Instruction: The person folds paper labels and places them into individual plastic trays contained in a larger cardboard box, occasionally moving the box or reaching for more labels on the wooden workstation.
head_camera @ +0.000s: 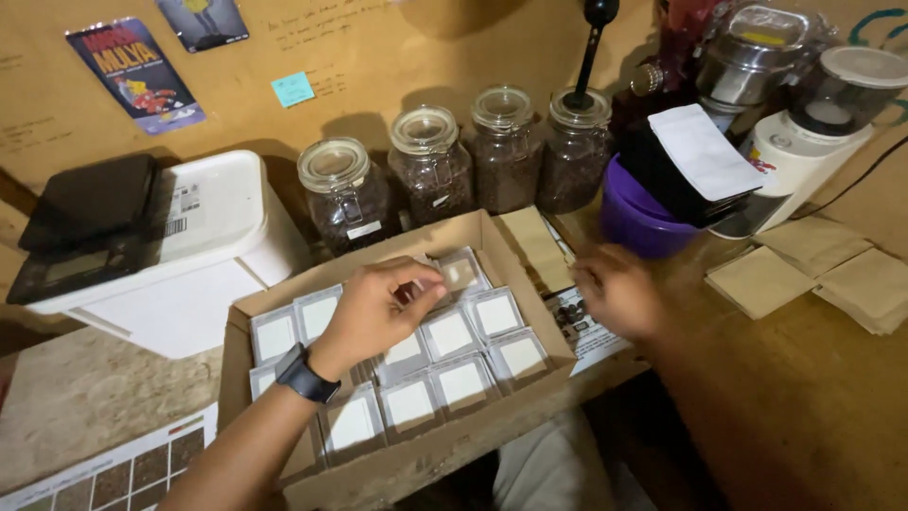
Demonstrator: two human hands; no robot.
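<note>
Left hand (378, 308) is inside the cardboard box (473, 435), fingers pinched narrow on one small clear packet (461, 273) at the box's far side (dark watch (305, 376) on that wrist). The packet stands among rows of like packets (454, 355), white-faced and upright, filling most of the box.

Right hand (615, 289) hovers just past the box's right wall, above a printed sheet (591, 336) with dark sample pictures. It is motion-blurred, so its grip cannot be told; nothing visible in it.

Behind the box: four glass clip-top jars (435, 166) of dark beans in a row along the wall. Left of the box: a white plastic tub (203, 255) with a black scale (85, 227) on its lid. Right of the box, further back: a purple bowl (638, 222) holding black-and-white pouches (695, 161), then a white grinder (804, 142). Brown paper pouches (813, 270) lie flat, well right of the box. A colour chart (113, 473) sits at the box's near-left corner.
</note>
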